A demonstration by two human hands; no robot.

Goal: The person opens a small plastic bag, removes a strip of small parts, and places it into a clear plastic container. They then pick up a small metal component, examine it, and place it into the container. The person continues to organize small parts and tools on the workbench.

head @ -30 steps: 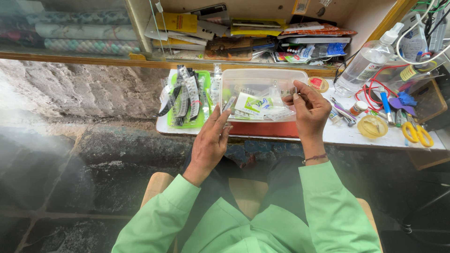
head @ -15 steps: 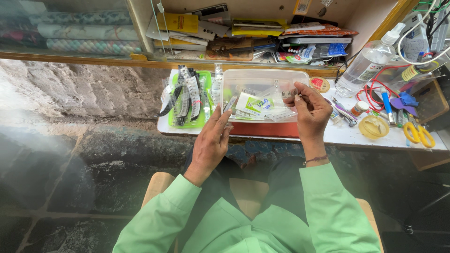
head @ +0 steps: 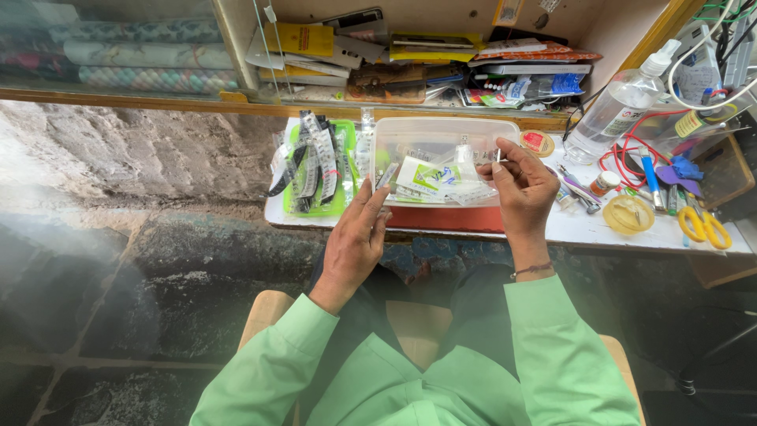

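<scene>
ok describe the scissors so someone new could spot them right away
Start at the white work shelf and follow it to its far right end, past the clear spray bottle. The scissors lie flat there beside a round yellow lid; their bright yellow loop handles stand out.

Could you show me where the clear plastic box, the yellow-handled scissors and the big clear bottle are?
clear plastic box [head: 441,130]: head view, on its far wall near the rim.
yellow-handled scissors [head: 704,227]: head view, on the yellow handle loops.
clear bottle [head: 611,114]: head view, on the middle of its see-through body.
</scene>
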